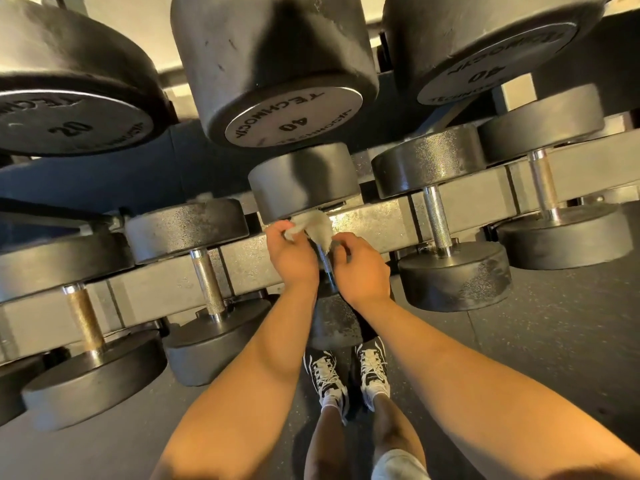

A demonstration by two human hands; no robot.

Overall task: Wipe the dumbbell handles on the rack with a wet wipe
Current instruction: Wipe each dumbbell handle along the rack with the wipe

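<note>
Slipping of the wet wipe (313, 227) off the handle (326, 263) is judged the main risk, a loose hold being the cause. Left hand (292, 254): wipe pinched in curled fingers. Right hand (362, 268): fingers curled beside the wipe's edge, hold not discernible. Wipe is draped over the centre handle, lower rack (374, 220) tier.

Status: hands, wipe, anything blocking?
Left hand grips wet wipe; right hand pinches its other end. Wipe over centre dumbbell handle, lower row. Nothing in the way.
</note>
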